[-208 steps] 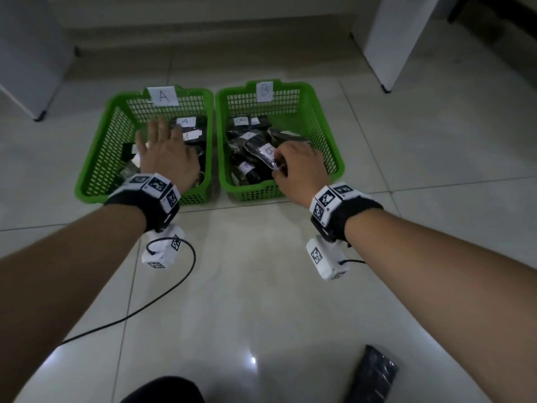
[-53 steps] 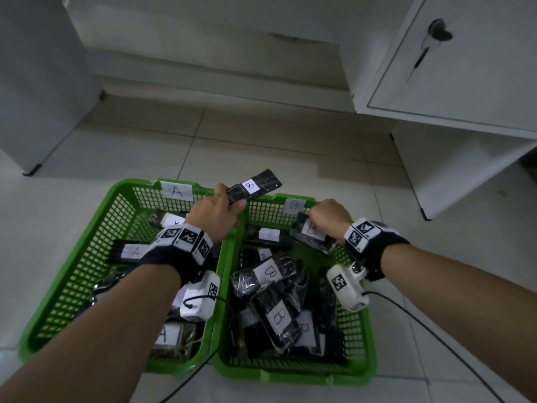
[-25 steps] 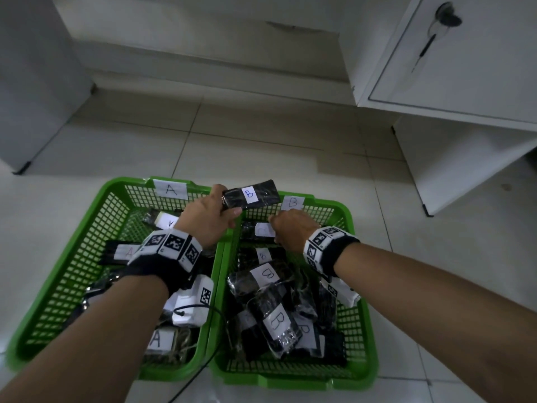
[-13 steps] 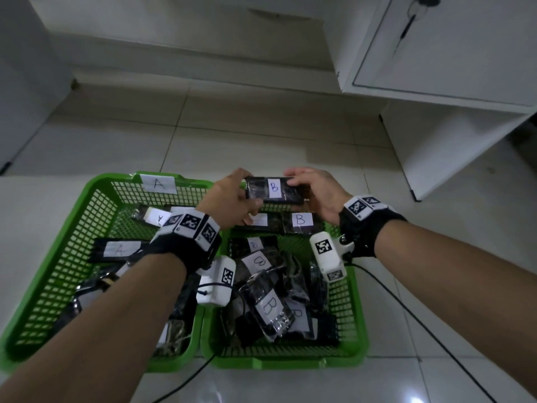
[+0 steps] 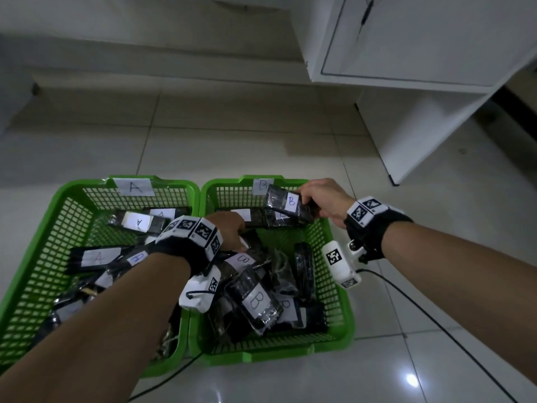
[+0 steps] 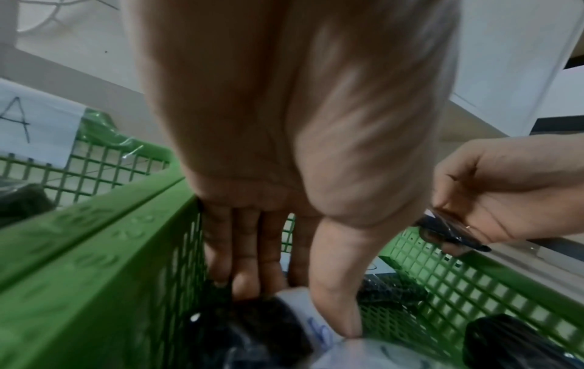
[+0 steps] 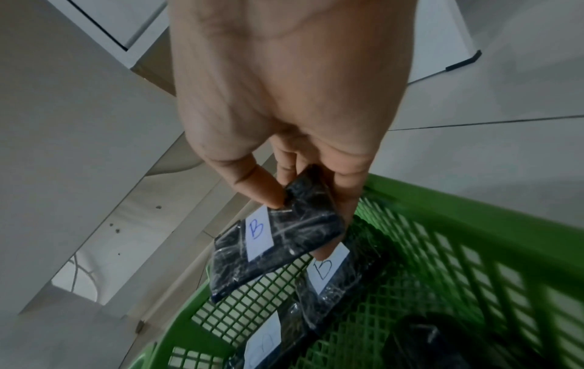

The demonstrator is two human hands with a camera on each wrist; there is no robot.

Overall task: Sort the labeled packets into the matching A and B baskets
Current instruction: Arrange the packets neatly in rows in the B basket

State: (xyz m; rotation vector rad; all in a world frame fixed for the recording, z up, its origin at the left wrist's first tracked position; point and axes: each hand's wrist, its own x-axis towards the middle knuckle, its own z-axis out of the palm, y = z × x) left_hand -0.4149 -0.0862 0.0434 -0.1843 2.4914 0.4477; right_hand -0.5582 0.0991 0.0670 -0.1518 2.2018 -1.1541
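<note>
Two green mesh baskets stand side by side on the floor, basket A (image 5: 66, 196) on the left and basket B (image 5: 276, 354) on the right, both holding black packets with white letter labels. My right hand (image 5: 308, 203) pinches a black packet marked B (image 5: 287, 203) by its end, just above the far end of basket B; the right wrist view shows the thumb on top of this packet (image 7: 278, 239) and the fingers under it. My left hand (image 5: 232, 231) reaches down inside basket B by its left wall. There its thumb and fingers (image 6: 243, 274) pinch a labelled packet (image 6: 262, 332).
A white cabinet (image 5: 421, 53) stands on the floor behind and to the right of the baskets. A wrist-camera cable (image 5: 436, 324) trails over the glossy tiles on the right, and another runs out under the front of the baskets (image 5: 162, 382).
Half a second ago both hands held the B packet over the far rims. The left hand has let go and dropped into basket B. The right hand has carried the packet rightward.
</note>
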